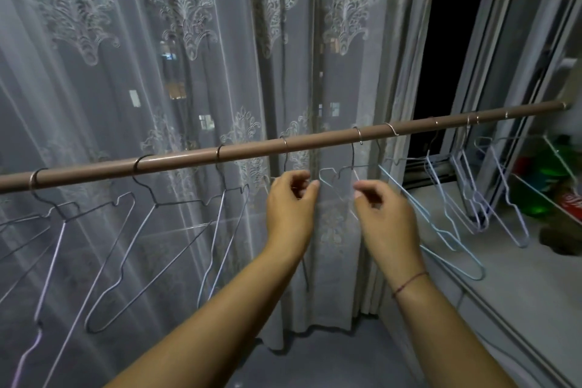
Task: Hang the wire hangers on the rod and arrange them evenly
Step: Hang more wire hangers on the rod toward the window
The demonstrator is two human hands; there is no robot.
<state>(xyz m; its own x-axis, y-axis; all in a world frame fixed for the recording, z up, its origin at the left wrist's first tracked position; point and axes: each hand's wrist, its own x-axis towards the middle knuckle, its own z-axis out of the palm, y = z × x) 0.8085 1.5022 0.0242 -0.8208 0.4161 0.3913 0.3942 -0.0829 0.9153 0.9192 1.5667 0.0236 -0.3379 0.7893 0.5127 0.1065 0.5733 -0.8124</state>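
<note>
A sheer white embroidered curtain [126, 72] fills the background. In front of it the long brown round rod [176, 159] runs from lower left to upper right, and its axis sets the direction of any sliding. All the thin wire hangers in view are already hooked on it. The grey and pale wire hangers on the left [154, 202] sit well apart. The lilac-white wire hangers towards the right end [472, 198] are bunched, two of their hooks nearly touching, so the spacing looks like the part left to do. The person's left hand [291, 201] and right hand [382, 214] are raised side by side just below the middle of the rod, both with fingers curled inward. The wires are thin and blurred, so it cannot be told whether either hand actually pinches one. A dark wire hanger [285, 148] hangs from its hook straight above the left hand and drops behind it. A pale blue wire hanger [333, 191] lies between the two hands, close to the fingertips of both. The right hand is the nearer one to the crowded hooks up-rod, so shifting those along the rod would probably fall to it. The left hand is better placed for the dark hanger overhead.
</note>
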